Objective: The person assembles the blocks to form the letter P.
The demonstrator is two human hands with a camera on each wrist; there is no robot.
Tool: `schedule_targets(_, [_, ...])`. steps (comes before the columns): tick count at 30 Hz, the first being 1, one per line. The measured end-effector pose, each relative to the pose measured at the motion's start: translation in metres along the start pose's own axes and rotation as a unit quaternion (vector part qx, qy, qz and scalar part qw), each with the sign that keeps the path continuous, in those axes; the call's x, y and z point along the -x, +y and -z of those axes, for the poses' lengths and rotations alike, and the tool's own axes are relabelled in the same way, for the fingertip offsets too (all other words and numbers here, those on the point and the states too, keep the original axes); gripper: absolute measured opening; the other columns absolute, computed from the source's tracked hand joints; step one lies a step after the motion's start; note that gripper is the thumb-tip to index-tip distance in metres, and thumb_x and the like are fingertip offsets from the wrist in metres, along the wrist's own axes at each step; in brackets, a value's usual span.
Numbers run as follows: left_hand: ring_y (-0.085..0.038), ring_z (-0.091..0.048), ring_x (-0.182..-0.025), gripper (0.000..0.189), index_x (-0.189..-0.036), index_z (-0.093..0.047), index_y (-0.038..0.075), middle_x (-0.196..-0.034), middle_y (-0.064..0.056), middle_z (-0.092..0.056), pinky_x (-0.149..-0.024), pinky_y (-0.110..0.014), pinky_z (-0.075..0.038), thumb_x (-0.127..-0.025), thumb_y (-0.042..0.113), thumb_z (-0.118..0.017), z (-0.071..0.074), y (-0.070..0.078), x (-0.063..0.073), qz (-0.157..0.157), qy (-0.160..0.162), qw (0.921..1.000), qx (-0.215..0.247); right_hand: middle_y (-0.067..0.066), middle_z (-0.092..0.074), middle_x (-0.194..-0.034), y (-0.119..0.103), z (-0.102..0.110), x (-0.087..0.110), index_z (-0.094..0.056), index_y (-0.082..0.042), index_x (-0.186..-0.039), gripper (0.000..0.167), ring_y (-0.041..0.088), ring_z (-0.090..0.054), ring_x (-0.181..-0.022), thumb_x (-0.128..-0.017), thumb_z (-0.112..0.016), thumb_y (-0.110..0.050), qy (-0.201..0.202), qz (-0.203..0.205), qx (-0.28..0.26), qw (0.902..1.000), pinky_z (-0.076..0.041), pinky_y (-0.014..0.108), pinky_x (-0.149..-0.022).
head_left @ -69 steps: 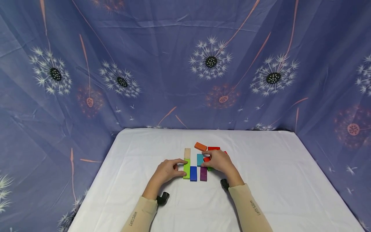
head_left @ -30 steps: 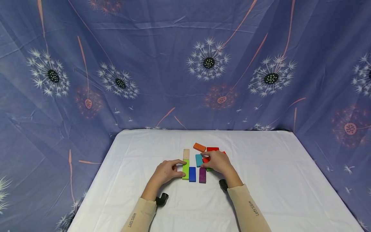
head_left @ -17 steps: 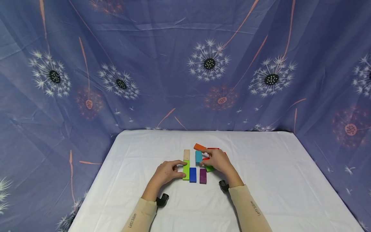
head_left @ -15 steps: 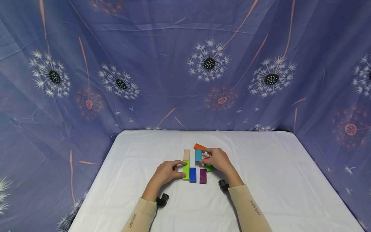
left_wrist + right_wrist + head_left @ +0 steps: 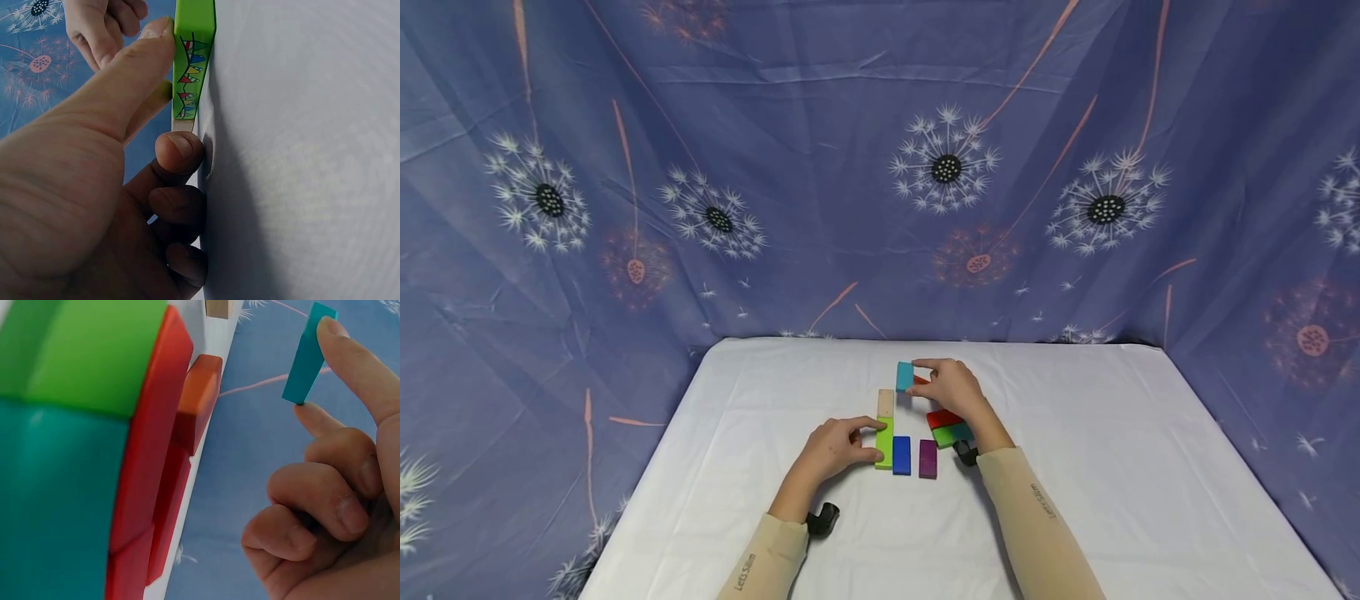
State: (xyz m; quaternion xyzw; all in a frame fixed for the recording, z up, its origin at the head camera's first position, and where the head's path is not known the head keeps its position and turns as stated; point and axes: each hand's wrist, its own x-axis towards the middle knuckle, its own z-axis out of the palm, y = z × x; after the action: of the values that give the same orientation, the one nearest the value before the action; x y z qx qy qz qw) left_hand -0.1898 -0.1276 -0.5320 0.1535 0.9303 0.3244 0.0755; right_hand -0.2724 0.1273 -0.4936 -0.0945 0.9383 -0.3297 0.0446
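My right hand (image 5: 957,387) pinches a teal block (image 5: 905,377) between thumb and index finger, raised over the far part of the table. In the right wrist view the block (image 5: 306,359) stands off the other blocks, and the remaining fingers curl beneath. My left hand (image 5: 835,448) grips a lime green block (image 5: 885,446), index finger near its far end and thumb near its near end. Flag bunting decorates one side of that block (image 5: 189,75). A plain wooden block (image 5: 886,402) lies end to end with it, and a blue block (image 5: 902,456) lies along its right side.
A purple block (image 5: 928,459) lies right of the blue one. Further right sit red (image 5: 943,418) and green (image 5: 944,437) blocks, partly behind the right wrist camera (image 5: 966,452). An orange block (image 5: 203,387) lies beyond them. White cloth covers the table (image 5: 760,400); a patterned curtain (image 5: 820,208) hangs behind.
My right hand has lifted the teal block off the table and carried it away from me and slightly left. The left hand stays on the lime green block.
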Motion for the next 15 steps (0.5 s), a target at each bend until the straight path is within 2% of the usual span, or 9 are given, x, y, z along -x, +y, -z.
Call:
schedule_targets(8, [-0.005,-0.045,-0.059,0.049,-0.129,-0.077,0.032,-0.068,0.011,-0.055,-0.058,-0.024,-0.035,-0.084,0.046,-0.089,-0.001,0.0,-0.002,-0.009,0.002,1.0,-0.004,0.002,-0.059,-0.069,-0.004,-0.005,-0.015,-0.069,-0.024,-0.144,0.062,0.015,-0.043,-0.056,-0.087,-0.086,-0.044,0.004,0.002,-0.005,1.0,-0.03,0.03,-0.052])
schedule_targets(15, [-0.006,-0.046,-0.059,0.049,-0.129,-0.077,0.032,-0.067,0.011,-0.054,-0.058,-0.024,-0.035,-0.084,0.045,-0.089,-0.001,0.0,0.001,0.0,-0.001,1.0,0.005,0.003,-0.072,-0.093,-0.007,-0.014,-0.024,-0.072,-0.027,-0.14,0.06,0.017,-0.056,-0.07,-0.085,-0.088,-0.045,0.003,-0.008,0.006,0.9999,-0.039,0.03,-0.057])
